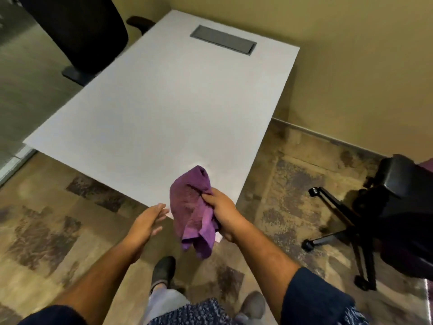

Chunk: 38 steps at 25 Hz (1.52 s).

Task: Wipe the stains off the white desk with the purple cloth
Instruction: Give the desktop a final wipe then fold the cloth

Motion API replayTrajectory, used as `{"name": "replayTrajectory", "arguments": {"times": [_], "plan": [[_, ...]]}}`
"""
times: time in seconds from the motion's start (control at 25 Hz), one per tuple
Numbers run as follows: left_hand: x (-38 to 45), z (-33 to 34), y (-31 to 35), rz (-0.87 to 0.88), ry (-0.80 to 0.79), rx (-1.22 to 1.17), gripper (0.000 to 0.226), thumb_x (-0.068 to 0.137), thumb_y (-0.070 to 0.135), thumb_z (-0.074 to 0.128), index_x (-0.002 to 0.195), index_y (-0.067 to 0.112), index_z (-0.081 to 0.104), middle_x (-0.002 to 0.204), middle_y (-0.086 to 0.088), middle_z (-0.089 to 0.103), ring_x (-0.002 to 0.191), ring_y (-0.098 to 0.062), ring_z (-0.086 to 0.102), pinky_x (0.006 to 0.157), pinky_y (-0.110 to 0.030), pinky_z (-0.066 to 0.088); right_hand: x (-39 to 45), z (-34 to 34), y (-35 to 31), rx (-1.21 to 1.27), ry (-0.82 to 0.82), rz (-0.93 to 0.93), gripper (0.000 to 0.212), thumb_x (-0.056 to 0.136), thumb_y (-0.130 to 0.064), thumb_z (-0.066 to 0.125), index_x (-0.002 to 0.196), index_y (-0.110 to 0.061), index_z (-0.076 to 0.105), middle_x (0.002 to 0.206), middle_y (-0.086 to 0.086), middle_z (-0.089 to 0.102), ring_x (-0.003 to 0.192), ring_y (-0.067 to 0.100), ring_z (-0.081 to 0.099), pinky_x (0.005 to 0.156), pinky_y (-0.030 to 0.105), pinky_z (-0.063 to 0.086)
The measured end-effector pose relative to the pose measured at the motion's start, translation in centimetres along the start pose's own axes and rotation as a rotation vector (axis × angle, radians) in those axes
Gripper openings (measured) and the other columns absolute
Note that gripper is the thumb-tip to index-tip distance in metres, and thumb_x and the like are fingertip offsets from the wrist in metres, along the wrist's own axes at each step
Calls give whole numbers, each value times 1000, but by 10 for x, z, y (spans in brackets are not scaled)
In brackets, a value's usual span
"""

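Note:
The white desk (164,109) fills the middle of the head view, its near corner pointing toward me. My right hand (222,212) grips the crumpled purple cloth (194,207) at that near corner; the cloth's upper part lies over the desk edge and its lower folds hang down past the edge. My left hand (147,221) hovers just left of the cloth, beside the desk's front edge, fingers apart and holding nothing. No stain is plain to see on the desk; a faint pale mark (199,164) shows just above the cloth.
A grey cable hatch (223,39) is set into the desk's far end. A black office chair (79,31) stands at the far left, another black wheeled chair (379,214) at the right. Beige walls close in behind and to the right. Patterned carpet (58,219) and my feet (164,270) lie below.

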<state>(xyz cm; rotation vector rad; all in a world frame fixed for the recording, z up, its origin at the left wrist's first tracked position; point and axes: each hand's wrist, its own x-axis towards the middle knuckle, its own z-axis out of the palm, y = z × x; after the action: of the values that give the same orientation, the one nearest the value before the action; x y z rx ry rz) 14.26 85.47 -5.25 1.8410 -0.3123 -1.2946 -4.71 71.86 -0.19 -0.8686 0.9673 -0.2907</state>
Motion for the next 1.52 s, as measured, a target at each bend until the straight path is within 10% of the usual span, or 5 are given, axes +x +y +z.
{"name": "replayTrajectory", "arguments": {"times": [0.28,0.96,1.16,1.36,1.52], "plan": [[-95,123,46,-47,-225,-776,86,84,67,74,146,9,61,140,-20,70,130,-37,67,112,-52,52,-53,-78,-57,313,-124,84,30,99,-17,58,122,-5,74,121,22,75,108,38,72,107,53,53],[-12,194,234,381,-7,-293,38,86,-19,63,105,11,75,98,-8,82,84,-22,77,80,-38,63,40,-217,-242,-159,-403,-227,42,90,19,53,119,-2,74,135,15,71,128,37,65,110,47,51],[37,272,283,169,44,-743,46,99,13,45,71,17,82,89,-3,80,80,-23,74,74,-31,57,106,-278,-313,-279,-363,-286,40,93,17,42,88,-4,76,132,4,73,128,29,65,101,39,46],[72,364,327,66,179,-925,62,94,64,56,124,12,74,119,-13,80,103,-31,76,99,-48,56,156,-344,-386,-306,-401,-202,30,99,7,42,99,3,72,83,10,70,51,11,54,48,22,46],[111,389,354,120,82,-801,79,57,65,93,126,29,77,135,-4,75,113,-18,77,96,-45,58,207,-371,-429,-398,-460,-246,32,91,10,38,95,14,69,117,11,79,104,24,75,88,30,57]]}}
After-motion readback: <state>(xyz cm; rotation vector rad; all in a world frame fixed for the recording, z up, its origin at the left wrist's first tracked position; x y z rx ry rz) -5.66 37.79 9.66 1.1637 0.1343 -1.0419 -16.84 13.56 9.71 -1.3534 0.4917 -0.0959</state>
